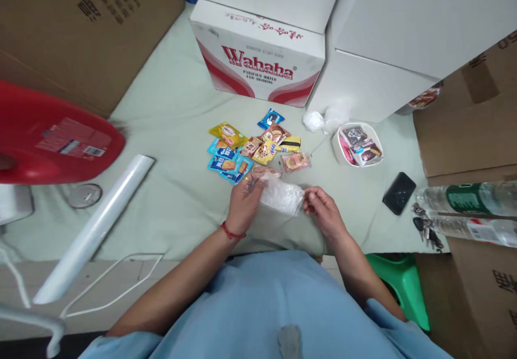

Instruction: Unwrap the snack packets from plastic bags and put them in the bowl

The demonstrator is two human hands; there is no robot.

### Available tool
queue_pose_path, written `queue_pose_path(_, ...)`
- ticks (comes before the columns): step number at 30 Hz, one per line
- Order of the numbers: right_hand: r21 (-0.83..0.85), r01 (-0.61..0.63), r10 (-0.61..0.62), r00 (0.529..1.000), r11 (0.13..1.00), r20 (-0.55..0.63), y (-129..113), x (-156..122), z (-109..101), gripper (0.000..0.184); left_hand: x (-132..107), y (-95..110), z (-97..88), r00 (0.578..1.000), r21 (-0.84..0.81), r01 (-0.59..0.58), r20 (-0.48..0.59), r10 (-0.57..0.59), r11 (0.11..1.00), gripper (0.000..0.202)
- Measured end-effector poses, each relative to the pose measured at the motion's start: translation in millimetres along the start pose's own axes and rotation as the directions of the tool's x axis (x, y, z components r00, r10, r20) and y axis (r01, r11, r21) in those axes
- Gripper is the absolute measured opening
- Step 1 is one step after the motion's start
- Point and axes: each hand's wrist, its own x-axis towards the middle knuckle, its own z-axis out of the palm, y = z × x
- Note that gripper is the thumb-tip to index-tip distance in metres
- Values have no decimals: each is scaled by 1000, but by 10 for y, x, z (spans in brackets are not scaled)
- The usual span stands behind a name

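Between my two hands stretches a crumpled piece of thin clear plastic (283, 195). My left hand (245, 200), with a red cord at the wrist, pinches its left end. Its right end is held at the fingertips of my right hand (323, 211). Just beyond lies a pile of small wrapped snacks: blue packets (224, 163), a yellow-green packet (228, 134), a yellow packet (265, 152) and a brown packet (276, 132). A pink packet (296, 161) lies to the right of the pile. Another reddish packet (266, 171) is partly hidden behind the plastic.
A white tub (339, 151) holds several wrapped snacks, with crumpled clear plastic (335, 118) behind it. A black phone (399, 193), keys (427, 230) and bottles (480, 198) lie right. Left are a white roll (97, 227) and red jug (97, 154). A Wahaha carton (258, 57) stands behind.
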Motion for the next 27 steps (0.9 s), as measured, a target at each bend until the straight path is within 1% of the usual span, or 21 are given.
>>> queue_pose_path(2,34,7,-7,1000,999,-21,-2,56,6,47,-55,-14,8,1000,18,4,17,-4,1000,37)
queue_pose_path(3,3,15,-15,1000,1000,-5,-5,80,23,50,-77,-27,20,1000,11,9,27,-10,1000,40)
queue_pose_path(5,-157,67,-68,998,985,0,-21,110,72,48,-103,-55,46,999,-19,32,31,-32,999,44)
queue_pose_path(6,-261,116,-129,991,958,-33,-33,112,99,41,-106,-69,57,999,-33,50,24,-49,998,45)
queue_pose_path(7,-360,170,-213,973,917,-84,-47,104,127,33,-105,-81,66,998,-39,63,12,-63,997,46)
queue_pose_path(8,-447,222,-311,941,866,-135,-63,89,153,27,-100,-91,71,998,-37,70,0,-70,997,46)
queue_pose_path(9,-519,270,-404,901,811,-162,-79,67,180,24,-95,-98,74,997,-30,70,-11,-70,997,46)
queue_pose_path(10,-573,314,-475,867,757,-152,-93,44,208,24,-90,-103,75,997,-20,68,-18,-69,997,45)
queue_pose_path(11,-614,350,-515,850,707,-109,-101,22,238,25,-86,-108,76,998,-14,67,-20,-68,998,44)
queue_pose_path(13,-667,400,-525,851,628,17,-98,-2,305,30,-83,-119,80,997,-21,72,-12,-72,997,44)
queue_pose_path(14,-682,412,-512,856,604,64,-86,-1,338,30,-83,-128,82,997,-39,82,0,-83,996,45)
queue_pose_path(15,-690,411,-499,863,595,84,-72,8,367,25,-84,-140,85,995,-66,100,16,-100,993,46)
queue_pose_path(17,-686,377,-481,876,623,45,-44,45,410,15,-91,-170,88,987,-145,151,71,-142,978,50)
queue_pose_path(18,-670,352,-470,883,654,4,-36,67,421,16,-98,-186,88,982,-189,174,109,-156,966,54)
queue_pose_path(20,-606,296,-425,902,738,-76,-35,110,435,18,-123,-213,87,968,-249,207,192,-161,946,67)
queue_pose_path(22,-486,235,-338,931,842,-136,-44,146,446,18,-155,-230,83,954,-246,218,256,-153,945,75)
queue_pose_path(23,-399,197,-279,947,895,-157,-49,161,453,20,-171,-237,80,947,-222,223,280,-157,949,74)
queue_pose_path(25,-203,109,-148,970,973,-192,-54,188,464,26,-192,-256,67,929,-157,246,320,-187,956,62)
queue_pose_path(27,-27,23,-28,977,999,-211,-56,210,458,32,-192,-289,38,924,-92,258,313,-218,962,49)
